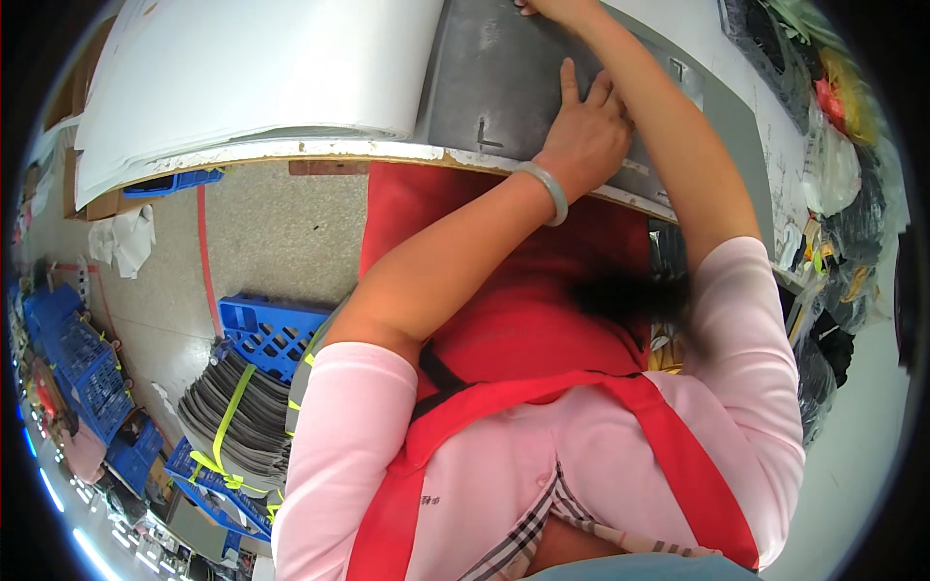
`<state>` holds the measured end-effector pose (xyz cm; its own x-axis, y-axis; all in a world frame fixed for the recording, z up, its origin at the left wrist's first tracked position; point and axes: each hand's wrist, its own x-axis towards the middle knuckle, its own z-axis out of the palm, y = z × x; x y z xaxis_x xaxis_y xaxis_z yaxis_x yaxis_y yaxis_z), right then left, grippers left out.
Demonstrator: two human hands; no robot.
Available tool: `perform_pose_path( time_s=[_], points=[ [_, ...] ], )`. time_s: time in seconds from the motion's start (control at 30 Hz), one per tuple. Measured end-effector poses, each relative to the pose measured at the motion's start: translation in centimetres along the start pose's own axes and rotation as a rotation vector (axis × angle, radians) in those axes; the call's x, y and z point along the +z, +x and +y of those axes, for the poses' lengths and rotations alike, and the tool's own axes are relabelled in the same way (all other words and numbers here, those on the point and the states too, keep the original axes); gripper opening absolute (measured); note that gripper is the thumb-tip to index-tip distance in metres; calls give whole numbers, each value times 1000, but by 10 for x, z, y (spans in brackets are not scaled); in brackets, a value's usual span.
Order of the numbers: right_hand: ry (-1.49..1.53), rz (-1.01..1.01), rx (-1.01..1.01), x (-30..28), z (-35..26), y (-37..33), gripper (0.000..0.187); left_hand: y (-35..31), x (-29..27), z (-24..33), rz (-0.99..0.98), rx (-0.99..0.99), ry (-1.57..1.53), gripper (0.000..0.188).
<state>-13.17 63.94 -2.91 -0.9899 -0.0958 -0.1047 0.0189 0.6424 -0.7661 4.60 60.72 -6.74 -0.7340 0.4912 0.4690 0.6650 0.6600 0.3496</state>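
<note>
A dark grey flat sheet (494, 82) with pale corner marks lies on the white worktable (320, 148). Spread fingers of my left hand (589, 136), which wears a pale bangle at the wrist, rest flat on this sheet near the table's front edge. My right arm reaches across above it to the far side. There my right hand (557, 8) is largely cut off by the top of the picture; a few fingertips show low over the sheet, and what they hold, if anything, is hidden. Left of the sheet lies a thick stack of large white sheets (262, 73).
Below the table at left, a blue plastic crate (271, 334) stands by a bundle of dark grey sheets (237, 416) tied with yellow-green strap. More blue crates (82, 358) stand farther left. Plastic bags (831, 169) and dark bundles crowd the right side. White scrap (124, 239) lies on the floor.
</note>
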Motion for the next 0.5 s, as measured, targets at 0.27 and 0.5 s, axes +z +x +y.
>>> perform_pose_path(
  time_s=[0.27, 0.5],
  points=[
    [120, -279, 49, -10, -5, -97, 16, -4, 13, 3, 16, -3, 32, 40],
    [-104, -451, -40, 10, -25, -159, 20, -5, 5, 0, 4, 22, 59, 41]
  ],
)
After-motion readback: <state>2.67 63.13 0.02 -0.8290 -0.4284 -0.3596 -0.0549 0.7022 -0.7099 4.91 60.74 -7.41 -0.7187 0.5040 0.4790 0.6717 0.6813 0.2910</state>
